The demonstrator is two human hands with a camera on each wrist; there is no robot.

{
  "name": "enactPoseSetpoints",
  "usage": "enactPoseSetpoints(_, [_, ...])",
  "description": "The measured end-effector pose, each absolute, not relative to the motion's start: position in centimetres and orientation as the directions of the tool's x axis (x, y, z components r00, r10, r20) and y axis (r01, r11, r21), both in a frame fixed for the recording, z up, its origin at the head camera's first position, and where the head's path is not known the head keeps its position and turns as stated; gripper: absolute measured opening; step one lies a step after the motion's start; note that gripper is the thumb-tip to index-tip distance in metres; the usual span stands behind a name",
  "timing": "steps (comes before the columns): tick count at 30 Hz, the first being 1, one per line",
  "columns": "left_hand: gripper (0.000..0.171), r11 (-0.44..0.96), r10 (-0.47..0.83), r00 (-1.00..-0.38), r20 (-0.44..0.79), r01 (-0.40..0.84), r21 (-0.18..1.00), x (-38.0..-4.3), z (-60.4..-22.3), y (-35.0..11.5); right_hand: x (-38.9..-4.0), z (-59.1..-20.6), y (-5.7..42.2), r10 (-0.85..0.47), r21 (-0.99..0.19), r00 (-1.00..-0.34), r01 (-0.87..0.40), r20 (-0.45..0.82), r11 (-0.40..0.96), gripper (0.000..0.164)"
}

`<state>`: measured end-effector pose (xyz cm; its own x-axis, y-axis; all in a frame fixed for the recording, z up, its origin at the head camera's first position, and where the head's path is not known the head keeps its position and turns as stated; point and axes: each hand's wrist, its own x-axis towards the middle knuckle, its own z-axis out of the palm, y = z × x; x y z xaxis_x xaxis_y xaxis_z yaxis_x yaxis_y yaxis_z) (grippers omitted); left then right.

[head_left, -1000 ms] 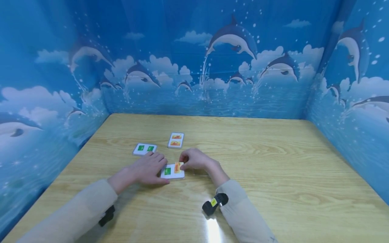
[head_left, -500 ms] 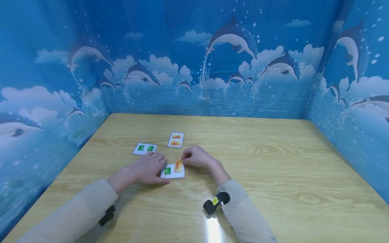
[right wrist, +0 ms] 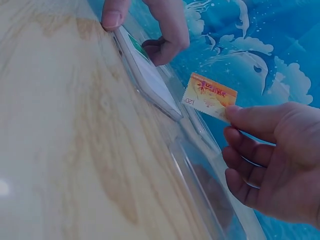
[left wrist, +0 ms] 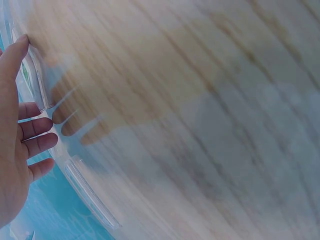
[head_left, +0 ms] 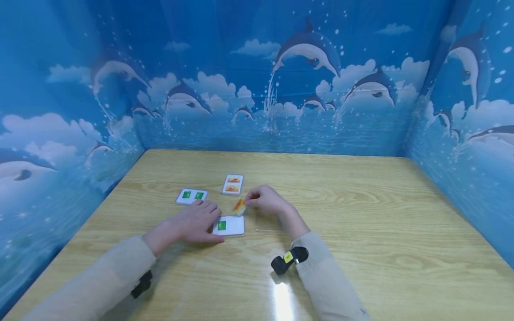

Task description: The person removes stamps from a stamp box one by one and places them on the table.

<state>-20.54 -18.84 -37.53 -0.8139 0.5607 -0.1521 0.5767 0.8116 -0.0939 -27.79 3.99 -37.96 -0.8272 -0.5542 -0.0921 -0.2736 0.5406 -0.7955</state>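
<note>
Orange and yellow, with perforated edges, a postage stamp is held at one corner in the right hand, between thumb and index finger; the other fingers are bent in toward the palm. The right wrist view shows it raised clear of the surface, a small "1.20" printed near one edge. In the head view it appears just beyond the right half of a white case.

That case lies flat on the wood-grain counter. Its left half carries a green stamp; the right half is bare white. The left hand holds its left end, thumb at the near corner and fingers spread toward the far side, partly opened around it.

Just to the right of the case, partly under the right forearm, lies a clear plastic cover. Farther back are two more cases: a green-stamp case near the left fingertips, with two green stamps side by side, and an orange-stamp case, with two orange stamps one above the other.

Beige sleeves cover both forearms. Behind the counter stands a blue dolphin backdrop.
</note>
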Motion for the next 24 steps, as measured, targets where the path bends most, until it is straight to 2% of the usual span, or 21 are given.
enactPoseSetpoints(13, [0.073, 0.807, 0.568, -0.810, -0.145, 0.583, -0.095, -20.4, -37.5, -18.9, -28.2, -38.8, 3.8, -0.454, -0.822, -0.890, -0.237, -0.029, 0.518, 0.009])
enactPoseSetpoints(24, [0.073, 0.808, 0.567, -0.811, -0.143, 0.581, -0.092, -20.4, -37.6, -19.0, -28.2, -39.6, 3.1, -0.399, -0.791, -0.917, -0.238, -0.009, 0.564, 0.007])
